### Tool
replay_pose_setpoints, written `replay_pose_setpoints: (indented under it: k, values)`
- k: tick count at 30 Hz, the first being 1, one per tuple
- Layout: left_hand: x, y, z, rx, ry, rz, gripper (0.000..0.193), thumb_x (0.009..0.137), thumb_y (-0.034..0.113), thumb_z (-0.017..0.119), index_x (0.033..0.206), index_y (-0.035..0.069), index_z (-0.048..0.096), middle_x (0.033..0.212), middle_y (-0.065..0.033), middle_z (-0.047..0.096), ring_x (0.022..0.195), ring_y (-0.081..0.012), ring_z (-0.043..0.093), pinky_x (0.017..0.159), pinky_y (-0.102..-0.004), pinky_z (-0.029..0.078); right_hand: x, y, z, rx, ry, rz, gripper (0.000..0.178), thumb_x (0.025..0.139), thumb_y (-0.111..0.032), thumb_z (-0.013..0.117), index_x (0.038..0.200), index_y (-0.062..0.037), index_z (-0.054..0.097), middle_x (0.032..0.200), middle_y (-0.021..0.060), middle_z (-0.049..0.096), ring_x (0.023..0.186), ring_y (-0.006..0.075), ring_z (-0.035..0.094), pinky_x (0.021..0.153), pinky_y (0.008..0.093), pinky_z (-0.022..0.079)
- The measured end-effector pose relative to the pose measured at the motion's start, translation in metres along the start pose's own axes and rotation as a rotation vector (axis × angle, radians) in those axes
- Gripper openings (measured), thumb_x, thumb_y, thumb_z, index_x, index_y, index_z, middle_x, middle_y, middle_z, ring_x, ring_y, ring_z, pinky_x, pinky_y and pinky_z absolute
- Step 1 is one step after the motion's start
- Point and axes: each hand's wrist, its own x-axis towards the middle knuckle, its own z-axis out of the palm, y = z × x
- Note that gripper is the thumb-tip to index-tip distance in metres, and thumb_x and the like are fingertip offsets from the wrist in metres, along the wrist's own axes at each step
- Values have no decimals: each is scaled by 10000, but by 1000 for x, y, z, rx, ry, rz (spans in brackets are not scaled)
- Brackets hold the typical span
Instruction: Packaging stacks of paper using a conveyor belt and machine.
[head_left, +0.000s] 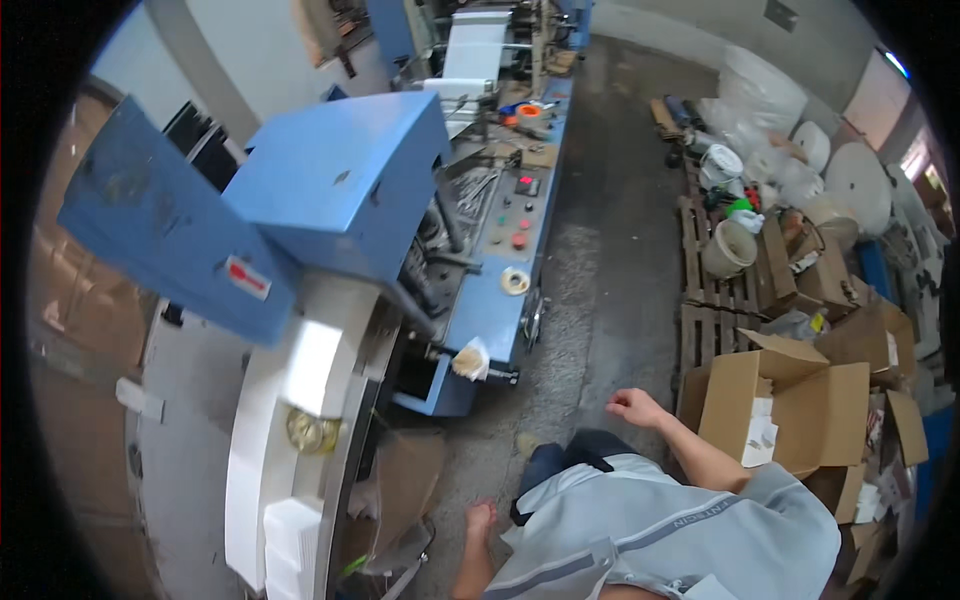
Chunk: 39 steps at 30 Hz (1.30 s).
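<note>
My left hand (481, 516) hangs low at my side, its fingers curled in with nothing seen in them. It is nearest to a clear plastic bag (408, 480) beside the white-topped bench. My right hand (634, 408) is held out in front of my hip over the concrete floor, fingers loosely bent together and holding nothing. Close to that arm stands an opened cardboard box (815, 410) with white paper scraps inside. Neither hand touches the blue machine (340, 170) ahead on the left.
Along the bench lie stacks of white paper (292, 535) and a roll of clear tape (312, 430). A tape roll (515, 281) rests on the machine's control side. On the right, wooden pallets (705, 250) carry a white bucket (729, 249), boxes and plastic-wrapped rolls. A concrete aisle (630, 230) runs between.
</note>
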Motion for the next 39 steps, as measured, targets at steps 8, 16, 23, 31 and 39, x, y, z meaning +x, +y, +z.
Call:
replay_pose_setpoints:
  k: [8,16,23,31,39]
  values:
    - [-17,143,68,-255,78,241,255,949,144,581,1166,11,567,918,-78,672,702,-143,638,565,-244,518,188,-34,-118,48,206,-124,180,881,-191,657,860,-12,663,712,9,628,669,79,555,604,283,473]
    - [-81,4,83,232,289,120,202,881,221,565,810,48,641,779,-39,657,723,-156,639,607,-341,523,477,-108,-207,224,232,-243,307,885,-314,657,913,-10,692,711,76,666,635,139,627,573,306,498]
    - [-154,104,222,195,91,64,212,903,222,576,942,28,652,847,-69,657,799,-200,657,697,-325,542,562,-133,-226,-201,250,-218,481,858,-492,579,875,-30,712,865,228,680,870,380,668,769,458,524]
    - [-133,227,276,-442,221,-189,224,958,206,564,1021,1,630,902,-86,667,810,-185,651,715,-316,538,551,-166,-197,-560,173,-466,366,819,-394,658,831,-28,669,812,215,674,799,386,669,702,488,540]
    - [-110,253,278,-645,395,-71,189,937,104,604,1103,16,590,872,-88,658,748,-181,631,640,-312,528,550,-168,-197,-610,105,-465,244,810,-258,657,868,-21,672,881,206,677,839,371,673,762,468,541]
